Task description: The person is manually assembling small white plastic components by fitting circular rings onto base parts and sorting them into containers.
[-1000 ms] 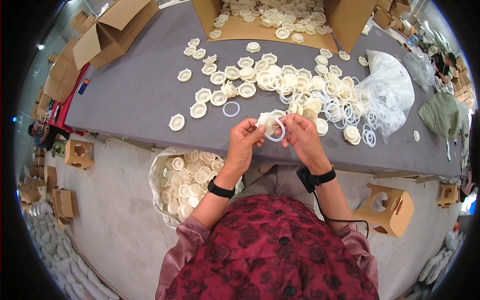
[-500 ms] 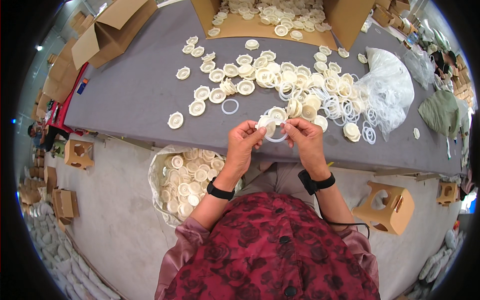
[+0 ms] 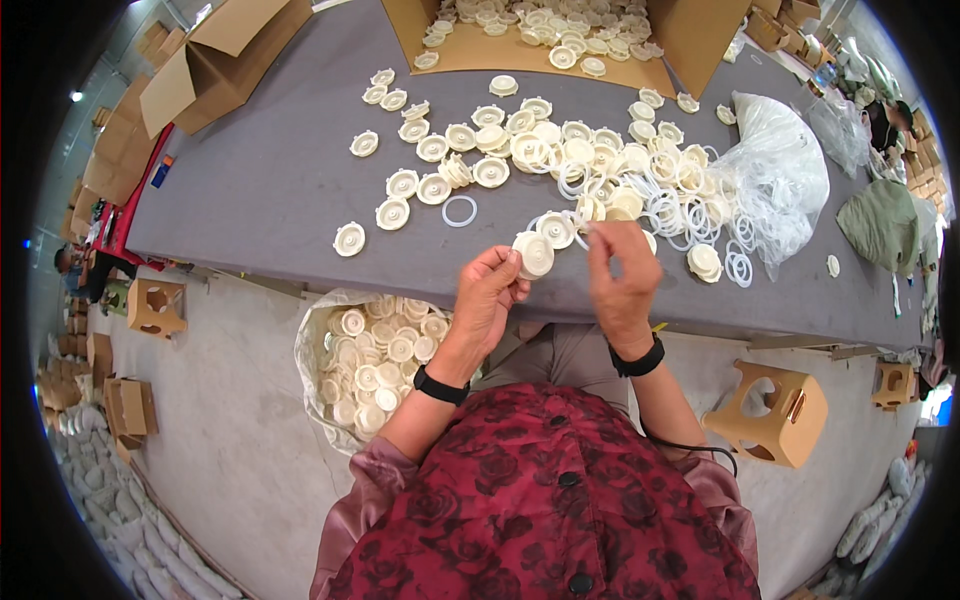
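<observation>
At the table's near edge, my left hand [image 3: 490, 290] pinches a round cream plastic cap [image 3: 535, 256] between thumb and fingers, its smooth side facing up. Just to the right, my right hand [image 3: 623, 275] is closed, with a translucent sealing ring [image 3: 579, 228] at its fingertips, partly hidden by the hand. Another cap [image 3: 556, 230] lies on the table just beyond the held one. Many similar caps [image 3: 491, 173] spread across the table in front of me. A heap of translucent rings [image 3: 668, 215] lies among them on the right, and a single ring [image 3: 460, 211] rests to the left.
An open cardboard box [image 3: 560, 66] of caps stands at the far side. A clear plastic bag [image 3: 775, 180] lies on the grey table [image 3: 290, 210] at right. Below the table edge sits a white sack [image 3: 312, 375] full of caps. A brown stool [image 3: 770, 410] stands at lower right.
Earlier both hands held a ring in front of the cap. Now the right hand has moved right with the ring, fingers turned down, while the left keeps the cap.
</observation>
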The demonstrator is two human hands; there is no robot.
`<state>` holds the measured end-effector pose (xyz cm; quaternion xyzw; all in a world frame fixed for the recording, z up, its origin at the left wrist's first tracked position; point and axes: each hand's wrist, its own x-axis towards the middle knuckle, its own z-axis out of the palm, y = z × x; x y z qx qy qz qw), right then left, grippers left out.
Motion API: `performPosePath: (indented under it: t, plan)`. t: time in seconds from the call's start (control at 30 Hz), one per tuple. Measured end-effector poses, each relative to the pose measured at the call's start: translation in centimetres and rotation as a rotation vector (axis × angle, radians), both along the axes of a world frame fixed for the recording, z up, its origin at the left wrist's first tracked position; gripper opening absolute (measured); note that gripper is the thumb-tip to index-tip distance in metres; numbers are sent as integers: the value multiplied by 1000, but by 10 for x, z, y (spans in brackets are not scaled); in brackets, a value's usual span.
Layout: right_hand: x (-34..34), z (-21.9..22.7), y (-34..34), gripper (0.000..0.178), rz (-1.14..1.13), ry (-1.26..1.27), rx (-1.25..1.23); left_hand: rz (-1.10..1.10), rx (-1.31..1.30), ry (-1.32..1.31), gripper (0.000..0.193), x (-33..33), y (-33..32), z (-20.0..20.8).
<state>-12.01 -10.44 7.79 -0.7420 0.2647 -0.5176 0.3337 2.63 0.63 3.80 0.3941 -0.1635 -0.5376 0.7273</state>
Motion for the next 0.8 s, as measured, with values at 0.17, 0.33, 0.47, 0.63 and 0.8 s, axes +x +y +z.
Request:
performPosePath:
  t: [0.17,0.33,0.47,0.63,0.8]
  plan:
    - [9,-9,18,36,84,249,-591,-16,-50,147,17,-9,-2,4]
    - [7,-17,22,34,83,238,-607,-19,-56,111,16,-13,-2,2]
    - [3,-13,28,27,139,198,-493,-1,-80,128,15,-10,0,-5]
    - [-3,-22,29,17,80,81,-89,-4,-131,183,15,-11,0,-2]
    - [-3,-31,27,8,197,-127,461,-51,-138,177,18,-12,4,-10]
